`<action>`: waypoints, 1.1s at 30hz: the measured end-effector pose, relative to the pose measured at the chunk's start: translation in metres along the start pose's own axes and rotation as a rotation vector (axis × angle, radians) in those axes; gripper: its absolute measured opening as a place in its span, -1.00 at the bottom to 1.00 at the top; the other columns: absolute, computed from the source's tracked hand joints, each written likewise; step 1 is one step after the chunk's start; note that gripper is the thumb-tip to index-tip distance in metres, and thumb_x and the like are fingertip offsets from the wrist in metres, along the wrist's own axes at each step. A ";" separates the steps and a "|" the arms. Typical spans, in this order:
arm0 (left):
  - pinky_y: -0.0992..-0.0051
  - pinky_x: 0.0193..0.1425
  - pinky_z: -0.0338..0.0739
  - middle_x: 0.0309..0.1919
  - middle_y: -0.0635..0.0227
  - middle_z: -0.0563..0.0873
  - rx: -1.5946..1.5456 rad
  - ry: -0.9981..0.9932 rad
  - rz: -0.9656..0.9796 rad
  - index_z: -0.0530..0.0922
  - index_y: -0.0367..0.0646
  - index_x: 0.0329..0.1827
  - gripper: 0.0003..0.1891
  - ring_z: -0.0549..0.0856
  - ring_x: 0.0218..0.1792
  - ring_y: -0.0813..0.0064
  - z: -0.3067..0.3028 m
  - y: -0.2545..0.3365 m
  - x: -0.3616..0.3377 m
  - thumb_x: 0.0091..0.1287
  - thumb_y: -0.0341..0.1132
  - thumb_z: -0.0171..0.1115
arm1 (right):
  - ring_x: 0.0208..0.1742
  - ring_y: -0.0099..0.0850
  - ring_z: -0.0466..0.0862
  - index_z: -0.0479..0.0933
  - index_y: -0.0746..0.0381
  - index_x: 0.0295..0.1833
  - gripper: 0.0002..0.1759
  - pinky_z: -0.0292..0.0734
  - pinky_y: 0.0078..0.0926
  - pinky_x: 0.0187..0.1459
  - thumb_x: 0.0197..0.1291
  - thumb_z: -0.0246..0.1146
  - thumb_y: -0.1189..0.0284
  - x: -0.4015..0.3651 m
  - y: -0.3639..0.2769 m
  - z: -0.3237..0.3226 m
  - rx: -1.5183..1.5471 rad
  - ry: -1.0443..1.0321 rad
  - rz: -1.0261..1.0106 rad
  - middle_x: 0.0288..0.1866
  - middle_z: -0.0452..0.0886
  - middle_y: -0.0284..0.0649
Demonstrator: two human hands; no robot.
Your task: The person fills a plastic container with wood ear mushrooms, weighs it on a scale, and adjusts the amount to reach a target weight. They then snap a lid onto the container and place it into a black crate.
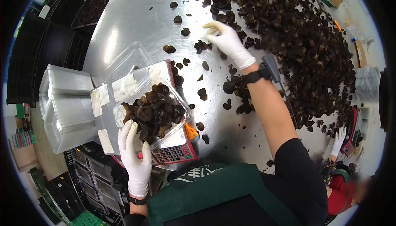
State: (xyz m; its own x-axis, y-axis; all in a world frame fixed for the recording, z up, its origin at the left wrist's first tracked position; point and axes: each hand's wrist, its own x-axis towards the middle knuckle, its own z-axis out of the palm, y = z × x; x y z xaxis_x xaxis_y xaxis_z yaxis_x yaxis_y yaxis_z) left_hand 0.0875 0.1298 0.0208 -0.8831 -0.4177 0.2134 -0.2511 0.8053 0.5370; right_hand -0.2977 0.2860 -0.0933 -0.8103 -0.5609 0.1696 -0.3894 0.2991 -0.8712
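Observation:
My left hand (pixel 135 160), in a white glove, lies at the near-left edge of a clear plastic container (pixel 184 102). Its thumb and fingers are spread, touching the edge and the wood ear mushrooms (pixel 154 112) heaped inside. Under the container is a scale (pixel 175 154) with a red keypad panel. My right hand (pixel 227 40), also gloved, is above the metal table among loose mushrooms. Its thumb and forefinger are apart, and I see nothing between them; the other fingers are partly hidden. The container's clear lid (pixel 128 61) stands open on the far side.
A large pile of wood ear mushrooms (pixel 301 52) covers the right of the metal table (pixel 136 15). Stacked clear containers (pixel 68 118) stand at left. An orange-handled tool (pixel 191 132) lies beside the scale. A co-worker's gloved hand (pixel 338 140) is at far right by another red scale (pixel 350 145).

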 end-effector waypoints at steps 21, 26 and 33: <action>0.17 0.49 0.32 0.31 0.04 0.53 0.001 -0.013 0.022 0.47 -0.32 0.34 -0.41 0.50 0.35 0.04 -0.001 -0.001 0.002 0.16 -0.68 0.21 | -0.08 -0.10 0.69 0.60 0.20 -0.23 -0.70 0.64 -0.17 -0.08 -0.07 0.45 0.32 -0.066 -0.036 0.098 -0.372 -0.354 -0.215 -0.12 0.63 -0.09; 0.16 0.48 0.33 0.31 0.03 0.53 0.031 -0.021 0.013 0.48 -0.32 0.33 -0.42 0.51 0.34 0.02 -0.001 -0.001 -0.001 0.16 -0.68 0.20 | -0.07 -0.14 0.73 0.60 0.19 -0.16 -0.81 0.60 -0.21 -0.04 0.07 0.33 0.44 -0.027 -0.054 0.051 -0.159 -0.286 0.165 -0.17 0.72 -0.10; 0.15 0.49 0.31 0.31 0.03 0.53 0.052 -0.029 -0.024 0.48 -0.31 0.33 -0.42 0.50 0.35 0.03 -0.001 0.001 -0.002 0.16 -0.68 0.19 | -0.04 -0.08 0.71 0.59 0.12 -0.02 -0.74 0.59 -0.15 -0.04 0.14 0.25 0.48 0.022 -0.022 0.115 -0.349 -0.320 -0.187 -0.11 0.73 -0.13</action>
State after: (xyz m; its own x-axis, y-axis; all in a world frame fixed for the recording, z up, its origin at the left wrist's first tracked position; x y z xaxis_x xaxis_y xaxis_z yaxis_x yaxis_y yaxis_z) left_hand 0.0890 0.1306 0.0215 -0.8877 -0.4251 0.1769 -0.2918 0.8165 0.4981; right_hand -0.2566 0.1779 -0.1229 -0.5596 -0.8213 0.1109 -0.6822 0.3806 -0.6243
